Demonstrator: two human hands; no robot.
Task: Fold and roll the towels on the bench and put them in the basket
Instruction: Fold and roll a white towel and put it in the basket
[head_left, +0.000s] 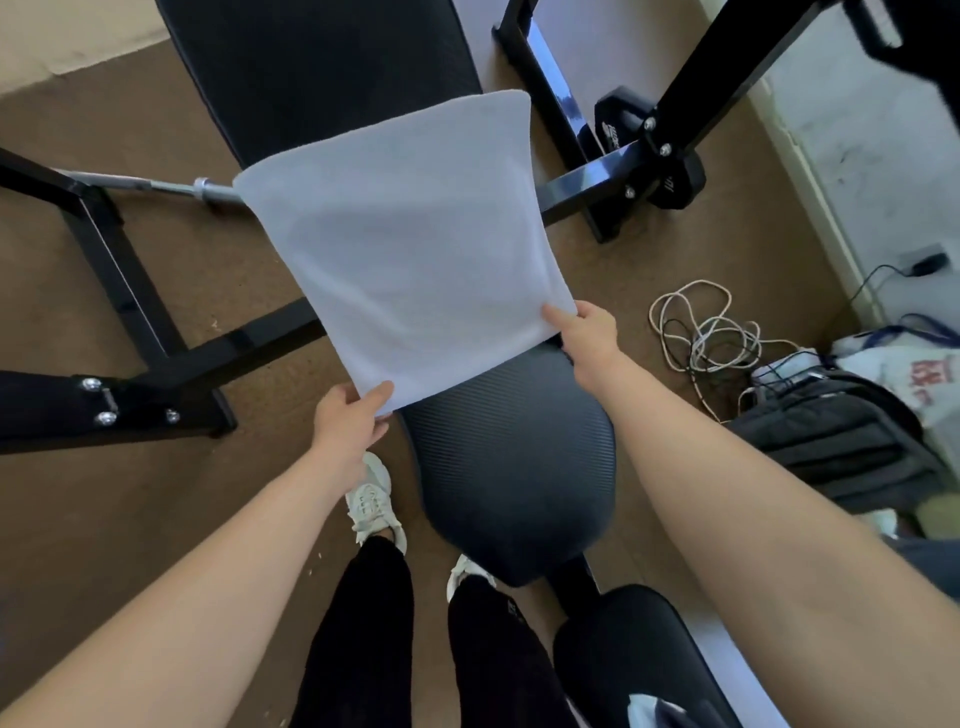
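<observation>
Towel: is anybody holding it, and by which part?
The left hand pinches the towel by its near left corner, and the right hand by its near right corner.

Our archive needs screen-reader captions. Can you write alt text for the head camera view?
A person's left hand and right hand each pinch a near corner of a white towel held over a black weight bench. Tangled cables lie on the brown carpet at right.
</observation>
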